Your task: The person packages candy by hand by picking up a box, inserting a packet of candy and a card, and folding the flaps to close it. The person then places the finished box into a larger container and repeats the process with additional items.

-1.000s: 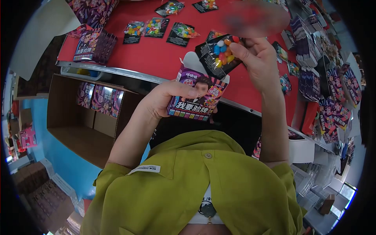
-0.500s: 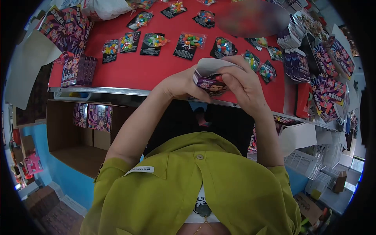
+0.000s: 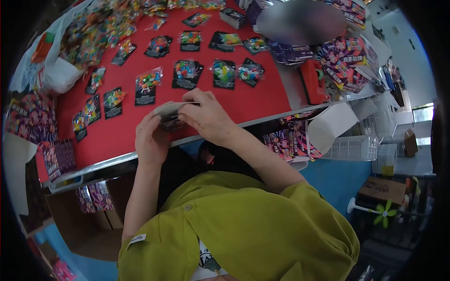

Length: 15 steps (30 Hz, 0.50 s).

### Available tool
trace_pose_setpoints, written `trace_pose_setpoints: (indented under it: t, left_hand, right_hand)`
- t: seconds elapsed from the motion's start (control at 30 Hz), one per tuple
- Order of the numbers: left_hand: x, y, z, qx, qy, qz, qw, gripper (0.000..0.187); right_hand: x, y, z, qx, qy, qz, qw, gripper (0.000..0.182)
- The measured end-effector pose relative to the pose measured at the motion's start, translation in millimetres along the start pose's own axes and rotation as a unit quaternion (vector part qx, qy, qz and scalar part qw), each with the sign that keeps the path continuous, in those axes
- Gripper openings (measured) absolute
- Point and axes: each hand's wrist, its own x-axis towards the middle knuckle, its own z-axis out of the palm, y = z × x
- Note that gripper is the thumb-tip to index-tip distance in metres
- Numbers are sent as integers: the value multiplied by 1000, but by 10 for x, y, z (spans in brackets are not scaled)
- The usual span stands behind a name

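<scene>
Just over the table's front edge I hold a small printed card box (image 3: 171, 123) with its pale flap raised. My left hand (image 3: 152, 138) is closed round the box's left side. The fingers of my right hand (image 3: 206, 117) pinch its upper right edge, some of them at the opening. What lies inside is hidden. Beyond my hands, black cards topped with clear bags of colourful candy-like pieces (image 3: 149, 79) are laid out on the red tabletop (image 3: 126, 133). The closest of these to my right hand is a stack of black cards with a bag (image 3: 186, 70).
A white plastic bag (image 3: 61, 75) and a heap of small filled bags (image 3: 101, 35) lie at the back left. Packed purple boxes (image 3: 63, 157) stand at the left front edge. A red tape dispenser (image 3: 314, 82) sits at right. Below is an open carton (image 3: 93, 234).
My view has swung to the right, so the table's contents sit further left. Both hands still hold the box, now tilted differently, and my right fingers have shifted to its upper edge.
</scene>
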Motion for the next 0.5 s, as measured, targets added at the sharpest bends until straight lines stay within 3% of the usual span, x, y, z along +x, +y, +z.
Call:
trace_pose_setpoints:
  t: [0.13,0.23,0.3,0.33,0.4,0.43,0.5]
  left_hand:
    - [65,16,117,53,37,-19,998,31]
    - [69,76,184,81,98,-11,992,29]
    - [76,61,215,89,135,11,987,29]
    - [71,43,206,99,123,36,987,29]
    - [65,-3,206,110,116,62,985,29]
    - [58,-24,205,228,93,144,958,29]
    - [78,-6,147,414,21,272,868,29]
  right_hand:
    - [-20,49,-17,23,-8,-10,1000,19]
    - [-27,95,125,196,107,-29,974,30]
    - [16,-3,82,493,128,154,847,30]
    - [54,15,49,576,123,182,787,28]
    - [61,119,7,608,68,236,755,26]
    - [60,152,-9,628,20,285,723,25]
    - [46,160,-10,646,12,299,702,24]
